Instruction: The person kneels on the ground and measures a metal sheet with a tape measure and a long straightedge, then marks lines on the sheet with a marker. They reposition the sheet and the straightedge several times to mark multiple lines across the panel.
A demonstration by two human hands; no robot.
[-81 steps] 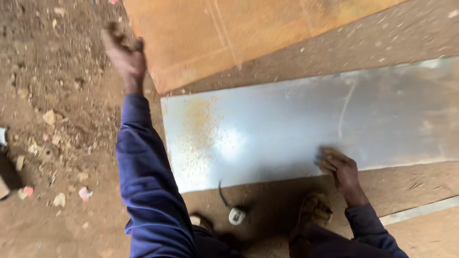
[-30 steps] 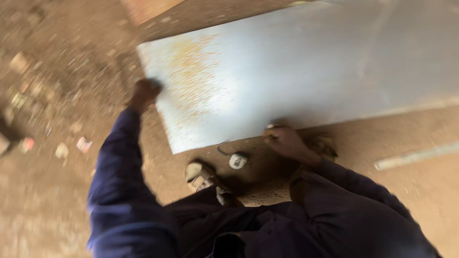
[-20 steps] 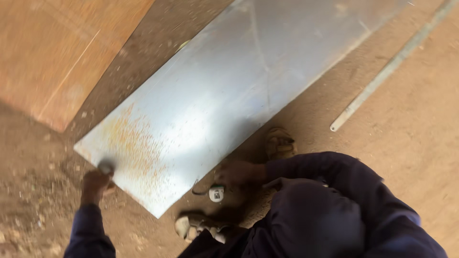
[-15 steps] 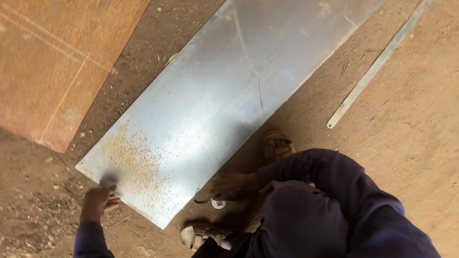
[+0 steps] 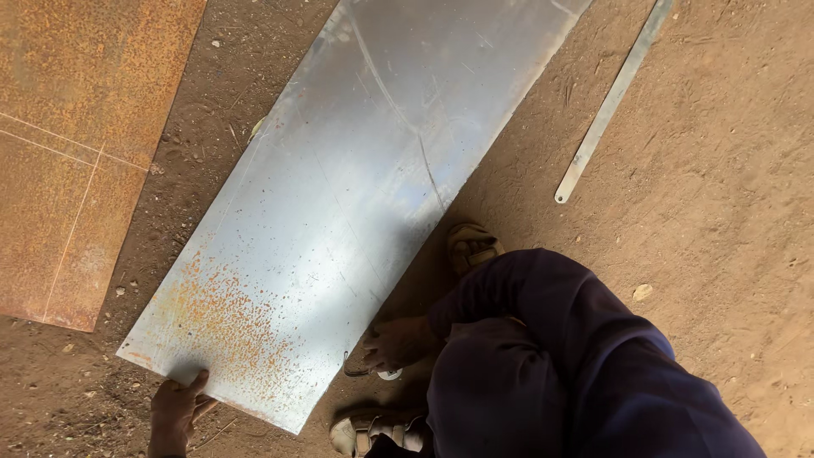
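The person crouches on the dirt floor (image 5: 721, 212) over a long metal sheet (image 5: 356, 203) that lies flat and runs away from them at a slant. Its near end is freckled with rust. The left hand (image 5: 176, 411) grips the near short edge at the corner, thumb on top, fingers curled under, so it is closed on the sheet. The right hand (image 5: 397, 343) sits on the long edge beside the knee, fingers bent; it seems to touch the sheet, though I cannot tell if it clasps it. A small white object (image 5: 388, 373) lies just under that hand. A sandal (image 5: 471, 248) rests by the sheet's edge.

It looks like the sheet is being taken hold of for lifting or shifting. That would call for a firm grip from both hands at once.

A rusty plate (image 5: 76, 144) lies to the left, a thin metal strip (image 5: 610, 102) well apart to the right.
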